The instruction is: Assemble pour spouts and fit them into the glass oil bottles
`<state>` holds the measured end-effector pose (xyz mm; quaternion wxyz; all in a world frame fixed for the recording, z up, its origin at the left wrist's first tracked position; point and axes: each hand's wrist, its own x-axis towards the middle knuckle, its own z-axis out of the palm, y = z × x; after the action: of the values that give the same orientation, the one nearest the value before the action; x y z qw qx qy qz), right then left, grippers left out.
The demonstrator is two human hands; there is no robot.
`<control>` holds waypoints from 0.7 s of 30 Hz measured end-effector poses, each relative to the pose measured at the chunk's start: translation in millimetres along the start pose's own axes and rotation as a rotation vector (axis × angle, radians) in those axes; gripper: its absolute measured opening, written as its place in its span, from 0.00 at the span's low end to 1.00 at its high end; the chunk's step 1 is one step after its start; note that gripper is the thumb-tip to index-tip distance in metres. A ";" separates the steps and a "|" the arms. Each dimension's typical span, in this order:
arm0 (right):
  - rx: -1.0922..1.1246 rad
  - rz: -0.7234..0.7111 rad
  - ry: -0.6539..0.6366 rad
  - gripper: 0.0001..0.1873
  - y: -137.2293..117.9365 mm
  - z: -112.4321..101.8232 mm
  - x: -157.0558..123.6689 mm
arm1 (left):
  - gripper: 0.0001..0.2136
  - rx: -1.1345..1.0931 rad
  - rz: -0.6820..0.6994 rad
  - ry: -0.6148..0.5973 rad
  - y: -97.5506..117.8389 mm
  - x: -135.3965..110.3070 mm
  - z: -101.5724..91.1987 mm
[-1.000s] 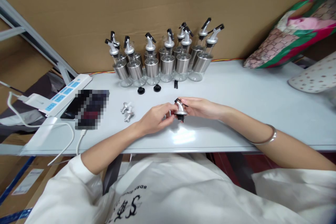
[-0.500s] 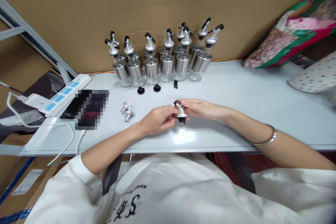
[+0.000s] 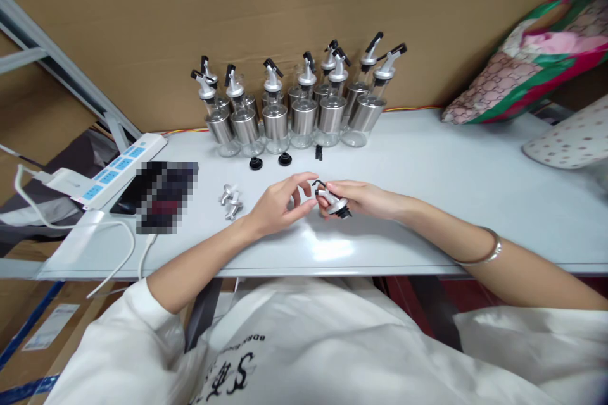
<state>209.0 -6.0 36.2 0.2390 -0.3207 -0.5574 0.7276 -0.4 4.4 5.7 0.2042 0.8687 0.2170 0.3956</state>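
Note:
A silver pour spout (image 3: 335,202) with a black lever and a black stopper base is pinched in my right hand (image 3: 360,197). The spout tilts, its nozzle end toward the left and its stopper toward the lower right. My left hand (image 3: 281,202) is just left of the spout, thumb and fingers apart in a loose curve, with nothing visible in it. Left of that hand lie several loose silver spout pieces (image 3: 232,201). Beyond the hands rest two black stoppers (image 3: 256,163) and small black lever pieces (image 3: 318,152).
Several glass bottles with steel bands (image 3: 275,121), many topped with spouts, stand along the cardboard backing. A power strip (image 3: 124,168) and a partly blurred phone (image 3: 164,199) lie at left with a white cable. A patterned bag (image 3: 513,85) and a dotted white object (image 3: 570,133) are at right.
My left hand has come off the spout and its fingers have spread. In my right hand, the spout has tipped from nearly upright to slanted, its stopper swinging rightward.

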 end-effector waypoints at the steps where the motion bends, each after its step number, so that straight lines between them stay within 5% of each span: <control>1: -0.001 0.005 -0.004 0.26 -0.5 0.2 -0.4 | 0.16 0.018 0.009 -0.027 -1.4 0.4 -0.2; 21: -0.022 -0.030 -0.100 0.28 1.2 -7.0 2.5 | 0.12 0.221 -0.016 -0.011 2.2 4.0 -3.6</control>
<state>212.5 0.0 33.3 0.2182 -0.2782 -0.5813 0.7329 -0.3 5.4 11.4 0.1115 0.8864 0.2653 0.3627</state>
